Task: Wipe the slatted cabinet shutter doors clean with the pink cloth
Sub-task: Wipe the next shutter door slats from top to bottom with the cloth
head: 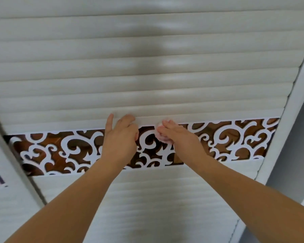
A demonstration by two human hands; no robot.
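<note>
Your right hand (172, 133) curls its fingers round the bunched pink cloth (161, 135) at the cream slatted shutter door's (147, 76) lowest upper slat, your left hand (120, 135) braces loose and cloth-free, so pressing downward could snag cloth in the white scroll-cut fretwork band (226, 137).

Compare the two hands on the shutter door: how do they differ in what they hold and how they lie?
The right hand grips the pink cloth; the left hand holds nothing. The left hand's forefinger points straight up onto a slat, while the right hand's fingers curl round the cloth. Both reach up to the top edge of the scrollwork band.
</note>
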